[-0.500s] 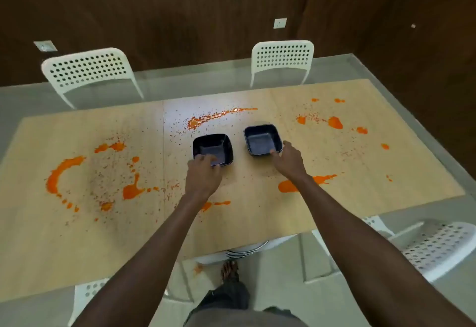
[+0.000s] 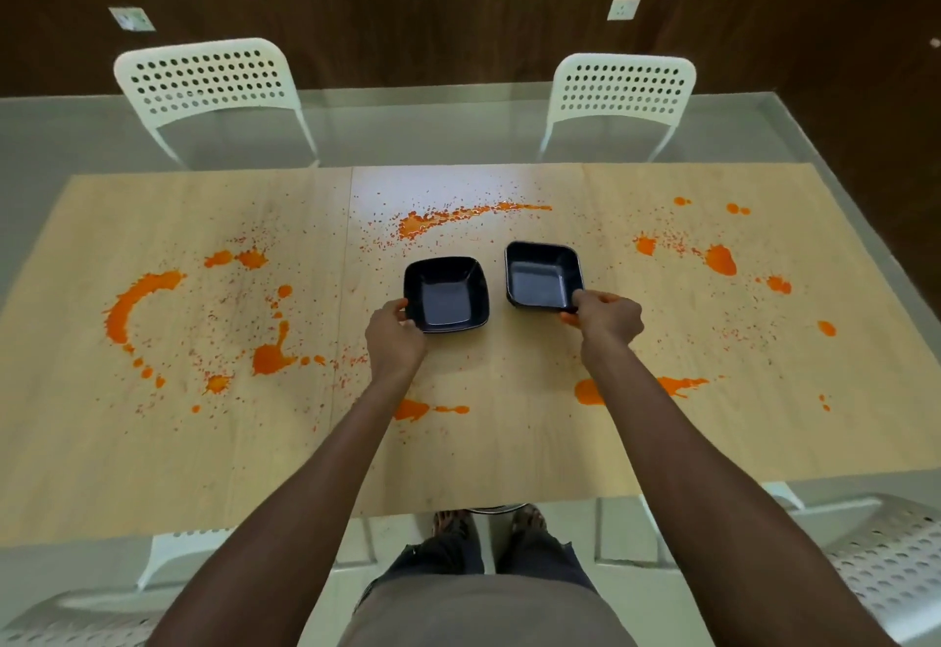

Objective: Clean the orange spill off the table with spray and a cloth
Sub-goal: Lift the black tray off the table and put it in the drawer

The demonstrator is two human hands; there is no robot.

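Your left hand (image 2: 394,336) pinches the near-left corner of the left black bowl (image 2: 447,296), fingers curled onto its rim. Your right hand (image 2: 608,315) grips the near-right corner of the right black bowl (image 2: 544,275) the same way. Both bowls sit mid-bench, just beside each other; whether they are lifted clear is hard to tell. The orange spill (image 2: 138,301) is splashed widely across the wooden bench (image 2: 509,453), left, centre and right.

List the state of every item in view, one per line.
Left bowl: empty, upright, gripped at its near-left corner by the left hand.
Right bowl: empty, upright, gripped at its near-right corner by the right hand.
Table: splattered with orange spill, unwiped.
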